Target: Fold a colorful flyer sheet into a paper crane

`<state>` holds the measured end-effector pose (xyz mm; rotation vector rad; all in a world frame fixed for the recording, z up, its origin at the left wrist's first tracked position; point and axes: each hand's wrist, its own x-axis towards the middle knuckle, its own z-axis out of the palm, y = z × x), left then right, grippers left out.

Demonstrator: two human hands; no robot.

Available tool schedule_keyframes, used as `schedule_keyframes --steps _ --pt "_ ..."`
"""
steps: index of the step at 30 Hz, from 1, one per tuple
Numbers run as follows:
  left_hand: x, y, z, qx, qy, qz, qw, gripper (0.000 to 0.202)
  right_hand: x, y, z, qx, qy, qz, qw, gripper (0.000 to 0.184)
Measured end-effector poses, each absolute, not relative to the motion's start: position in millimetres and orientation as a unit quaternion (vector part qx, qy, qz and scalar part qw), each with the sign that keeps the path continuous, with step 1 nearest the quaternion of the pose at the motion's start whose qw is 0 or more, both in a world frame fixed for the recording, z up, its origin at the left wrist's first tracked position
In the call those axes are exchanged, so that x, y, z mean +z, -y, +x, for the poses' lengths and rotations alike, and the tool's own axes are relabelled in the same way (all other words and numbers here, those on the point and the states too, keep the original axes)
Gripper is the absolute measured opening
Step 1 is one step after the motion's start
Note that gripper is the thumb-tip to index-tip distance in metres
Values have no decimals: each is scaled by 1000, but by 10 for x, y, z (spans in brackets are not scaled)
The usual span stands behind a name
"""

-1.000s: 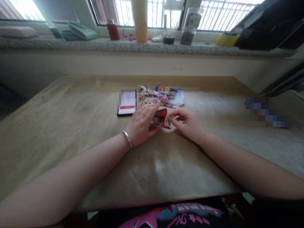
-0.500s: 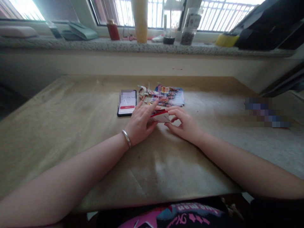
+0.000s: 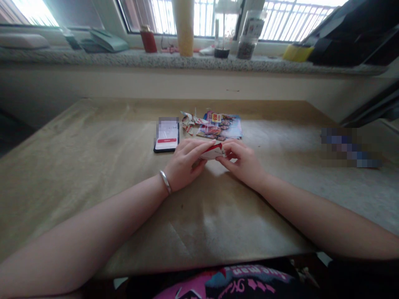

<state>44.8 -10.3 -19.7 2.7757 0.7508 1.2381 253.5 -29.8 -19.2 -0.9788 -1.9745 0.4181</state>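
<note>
Both hands hold a small folded piece of paper point(image 3: 212, 153), white on the side facing me with a red strip along its top edge. My left hand point(image 3: 185, 162), with a silver bangle point(image 3: 165, 182) at the wrist, has its fingers over the left part and the thumb below. At the right end, my right hand point(image 3: 243, 160) pinches the paper between thumb and curled fingers. Just beyond the hands lies a stack of colourful printed leaflets point(image 3: 227, 126). Beside it is a folded paper shape point(image 3: 188, 122) with pointed tips.
A phone point(image 3: 166, 137) with a lit screen lies left of the paper shape. A blurred-out bluish item point(image 3: 352, 149) is at the table's right side. Along the granite windowsill point(image 3: 199, 62) stand a red jar point(image 3: 149, 40), a yellow bottle point(image 3: 185, 31) and clear containers point(image 3: 247, 37).
My left index finger, raised before, has come down onto the folded paper. My right fingers have closed in on its right end, which has tilted up slightly.
</note>
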Motion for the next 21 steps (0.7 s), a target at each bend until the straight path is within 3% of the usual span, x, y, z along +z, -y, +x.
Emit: schedule_keyframes --steps 12,21 --pt "-180 78 458 399 -279 873 -13 25 -201 326 2565 83 817 -363 439 8" --pt "-200 59 450 408 -283 868 3 18 -184 341 2555 135 818 -362 427 19"
